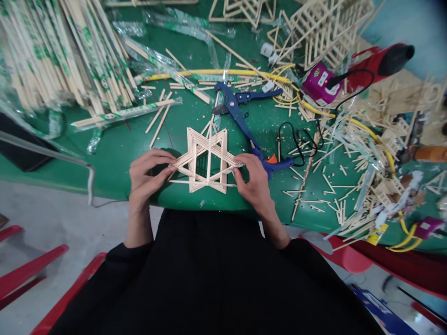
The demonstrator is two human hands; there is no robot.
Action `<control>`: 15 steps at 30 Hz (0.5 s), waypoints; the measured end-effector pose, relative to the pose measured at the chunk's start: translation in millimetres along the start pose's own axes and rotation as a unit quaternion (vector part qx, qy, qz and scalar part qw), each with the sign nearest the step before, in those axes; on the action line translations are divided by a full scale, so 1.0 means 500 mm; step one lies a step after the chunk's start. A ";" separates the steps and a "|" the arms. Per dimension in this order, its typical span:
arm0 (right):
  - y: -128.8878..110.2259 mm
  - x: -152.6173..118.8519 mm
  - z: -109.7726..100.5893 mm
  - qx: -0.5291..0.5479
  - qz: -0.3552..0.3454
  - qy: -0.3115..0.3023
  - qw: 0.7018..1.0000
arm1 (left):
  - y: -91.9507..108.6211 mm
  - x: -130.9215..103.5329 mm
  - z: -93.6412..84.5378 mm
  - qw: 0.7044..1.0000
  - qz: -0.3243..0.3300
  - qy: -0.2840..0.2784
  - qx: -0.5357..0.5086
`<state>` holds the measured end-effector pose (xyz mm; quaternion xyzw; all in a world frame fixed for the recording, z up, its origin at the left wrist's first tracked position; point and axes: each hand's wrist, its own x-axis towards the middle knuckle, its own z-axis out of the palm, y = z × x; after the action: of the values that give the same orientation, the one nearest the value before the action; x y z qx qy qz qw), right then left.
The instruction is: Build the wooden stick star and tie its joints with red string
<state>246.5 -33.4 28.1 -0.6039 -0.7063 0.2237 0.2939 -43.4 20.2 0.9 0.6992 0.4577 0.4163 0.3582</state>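
A star-shaped frame of stacked pale wooden sticks (208,158) stands near the front edge of the green table. My left hand (150,174) pinches its left point between thumb and fingers. On the other side, my right hand (253,179) pinches the right point the same way. One upright stick crosses the middle of the star, and a long thin stick runs across its lower part between my hands. Just behind and to the right lies a blue cutter tool (237,111), apart from the frame.
Wrapped stick bundles (63,56) fill the back left. A purple power adapter (321,83), a red heat gun (380,63) and a yellow cable (223,72) lie behind. Cut sticks (342,209) litter the right. More stick frames (328,28) stand at the back. Red stools are below left.
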 end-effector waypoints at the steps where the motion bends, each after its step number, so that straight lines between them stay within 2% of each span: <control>1: 0.001 0.000 -0.001 -0.001 -0.001 -0.002 1.000 | -0.001 0.000 0.000 1.000 0.002 -0.001 0.001; 15: 0.001 0.003 -0.003 0.001 -0.006 -0.013 1.000 | -0.009 0.003 0.003 1.000 0.023 -0.008 0.014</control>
<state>247.6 -31.8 29.1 -0.5967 -0.7134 0.2304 0.2861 -43.3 22.9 -3.4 0.7179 0.4439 0.4124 0.3428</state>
